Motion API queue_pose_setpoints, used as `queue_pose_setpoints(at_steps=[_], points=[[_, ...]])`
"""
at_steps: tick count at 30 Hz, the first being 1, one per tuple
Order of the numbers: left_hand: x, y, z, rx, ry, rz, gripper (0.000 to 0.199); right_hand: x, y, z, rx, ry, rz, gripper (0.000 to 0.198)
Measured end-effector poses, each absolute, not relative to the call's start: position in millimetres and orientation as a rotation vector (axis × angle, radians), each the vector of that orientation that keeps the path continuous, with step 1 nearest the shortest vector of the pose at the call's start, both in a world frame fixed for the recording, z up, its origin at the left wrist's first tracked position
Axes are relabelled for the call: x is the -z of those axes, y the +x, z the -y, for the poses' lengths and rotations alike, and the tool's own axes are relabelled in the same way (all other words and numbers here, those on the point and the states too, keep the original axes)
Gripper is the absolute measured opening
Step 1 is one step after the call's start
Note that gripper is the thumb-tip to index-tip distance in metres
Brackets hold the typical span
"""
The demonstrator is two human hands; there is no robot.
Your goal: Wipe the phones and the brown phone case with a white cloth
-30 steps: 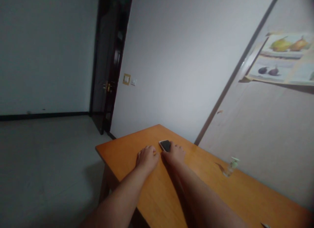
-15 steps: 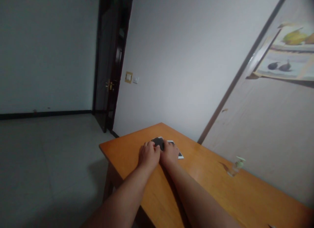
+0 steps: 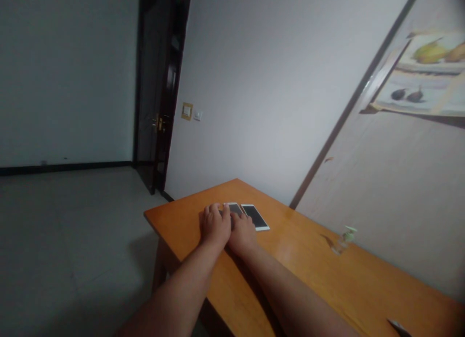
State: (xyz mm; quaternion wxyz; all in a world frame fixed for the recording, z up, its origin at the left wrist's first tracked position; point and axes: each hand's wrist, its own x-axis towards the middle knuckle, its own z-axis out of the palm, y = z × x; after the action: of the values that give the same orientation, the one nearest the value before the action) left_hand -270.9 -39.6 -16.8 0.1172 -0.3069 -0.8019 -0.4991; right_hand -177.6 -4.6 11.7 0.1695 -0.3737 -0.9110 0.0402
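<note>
My left hand point(image 3: 215, 225) is over the wooden table, its fingers curled and pressed down. Right beside it is my right hand point(image 3: 242, 233), fingers also bent, the two hands nearly touching. A small dark piece, mostly hidden, shows between them; its kind is not clear. Just beyond the fingers lies a white-edged phone point(image 3: 234, 208), its near part covered by my hands. To the right of it a second white phone point(image 3: 256, 217) with a dark screen lies flat, its near-left edge close to my right fingers.
The wooden table point(image 3: 301, 264) stretches to the right along the wall. A clear pump bottle point(image 3: 342, 241) with a pale green top stands near its wall-side edge. A dark pointed object point(image 3: 397, 327) lies at the lower right. Left of the table is tiled floor.
Both hands have shifted left and toward me, off the right phone, which now shows almost whole. The dark piece has moved off the left phone's far part. The view has turned slightly.
</note>
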Motion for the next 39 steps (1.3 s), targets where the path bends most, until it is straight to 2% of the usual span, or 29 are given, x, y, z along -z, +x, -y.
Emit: queue_pose_setpoints(at_steps=[6,13,21,26,31,39], points=[[14,-270,40,1.494,-0.923,2.334,0.040,-4,-171,1,-0.232,-0.850,2.697,0.057],[16,-274,40,1.507,-0.986,2.325,0.042,-10,-180,-9,-0.179,-0.962,2.672,0.043],[19,-280,39,1.482,-1.026,2.311,0.040,-7,-163,5,-0.240,-0.889,2.662,0.049],[19,-282,39,1.471,-1.069,2.293,0.042,2,-111,0,-0.400,-0.965,2.516,0.051],[12,-282,43,1.462,-1.168,2.260,0.046,1,-37,-6,-0.385,-1.095,2.370,0.048],[-2,-269,36,1.145,-1.490,1.988,0.047,-5,93,-8,-0.336,-1.412,2.114,0.056]])
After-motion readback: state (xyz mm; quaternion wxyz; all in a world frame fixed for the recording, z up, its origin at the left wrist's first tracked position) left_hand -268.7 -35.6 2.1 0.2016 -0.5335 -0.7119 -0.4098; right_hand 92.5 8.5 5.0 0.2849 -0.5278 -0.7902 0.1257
